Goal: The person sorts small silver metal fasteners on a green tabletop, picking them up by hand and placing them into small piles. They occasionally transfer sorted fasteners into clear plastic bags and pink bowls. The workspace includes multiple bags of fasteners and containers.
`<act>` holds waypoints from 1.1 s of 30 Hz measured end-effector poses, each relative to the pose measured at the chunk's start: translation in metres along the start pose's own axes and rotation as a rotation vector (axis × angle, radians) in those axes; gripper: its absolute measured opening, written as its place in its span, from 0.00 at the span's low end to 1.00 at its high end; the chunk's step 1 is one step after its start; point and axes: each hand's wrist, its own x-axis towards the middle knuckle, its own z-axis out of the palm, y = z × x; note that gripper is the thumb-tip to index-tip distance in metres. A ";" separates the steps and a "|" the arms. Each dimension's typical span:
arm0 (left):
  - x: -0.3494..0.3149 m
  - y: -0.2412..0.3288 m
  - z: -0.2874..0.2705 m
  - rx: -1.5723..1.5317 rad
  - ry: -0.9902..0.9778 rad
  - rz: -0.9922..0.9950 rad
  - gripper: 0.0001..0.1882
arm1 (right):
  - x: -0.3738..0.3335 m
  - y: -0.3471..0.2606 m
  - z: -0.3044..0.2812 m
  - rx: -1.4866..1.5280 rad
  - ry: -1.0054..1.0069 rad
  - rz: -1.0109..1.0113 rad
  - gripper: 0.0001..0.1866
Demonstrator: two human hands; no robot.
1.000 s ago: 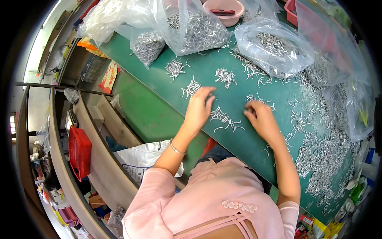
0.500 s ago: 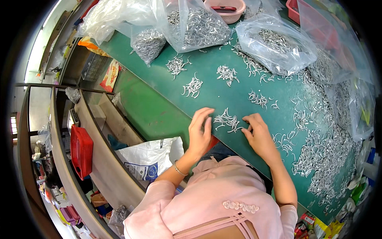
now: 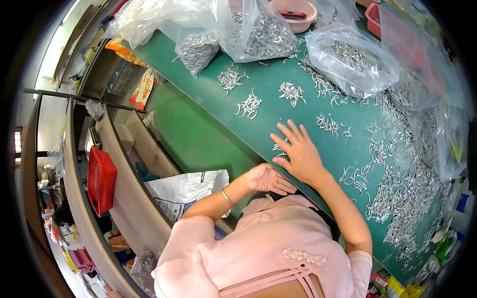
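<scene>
My right hand point(image 3: 302, 155) lies open, fingers spread, over a small pile of curved silvery metal pieces point(image 3: 279, 148) near the table's edge, hiding most of it. Just off that edge, my left hand point(image 3: 271, 180) is held palm up with its fingers stretched out below the tabletop; I see nothing in it. Farther back on the green table point(image 3: 198, 89) sit other little piles of the same pieces: one to the right point(image 3: 330, 124), one in the middle point(image 3: 291, 94) and two toward the left, the nearer pile point(image 3: 249, 106) and the farther pile point(image 3: 230, 79).
A large loose heap point(image 3: 402, 198) of the pieces covers the table's right side. Clear plastic bags of them point(image 3: 263, 35) stand along the back, beside a pink bowl point(image 3: 300, 20). Left of me are a white sack point(image 3: 166, 191) and a red basket point(image 3: 101, 181) on shelving.
My right hand has moved left onto the near pile and spread its fingers. My left hand has dropped from beside the pile to below the table's edge and turned palm up.
</scene>
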 end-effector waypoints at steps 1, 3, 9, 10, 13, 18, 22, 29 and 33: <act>0.000 0.004 -0.001 -0.025 -0.051 -0.013 0.45 | -0.003 -0.003 0.001 0.009 -0.032 -0.040 0.30; 0.006 0.009 -0.006 -0.174 -0.395 -0.012 0.47 | -0.008 -0.008 0.002 0.026 -0.066 -0.057 0.30; 0.008 -0.006 -0.019 -0.595 -0.349 -0.060 0.39 | -0.035 -0.035 0.009 0.147 -0.125 -0.083 0.31; 0.007 -0.006 -0.022 -0.678 -0.306 -0.078 0.38 | -0.039 -0.040 0.011 0.192 -0.142 -0.084 0.31; 0.011 -0.010 -0.032 -0.545 -0.285 -0.052 0.28 | -0.047 -0.048 0.015 0.260 -0.184 -0.110 0.27; 0.012 -0.016 -0.024 -0.411 -0.011 -0.009 0.20 | -0.054 -0.042 0.029 0.363 -0.167 -0.198 0.24; 0.011 -0.008 -0.014 -0.122 0.209 0.042 0.17 | -0.054 -0.047 0.029 0.403 -0.192 -0.255 0.21; 0.004 -0.025 0.006 0.289 0.353 -0.042 0.14 | -0.076 -0.037 -0.013 0.256 0.385 -0.027 0.09; -0.014 -0.023 0.017 0.283 0.319 -0.088 0.16 | -0.116 -0.017 -0.037 0.089 0.488 0.239 0.10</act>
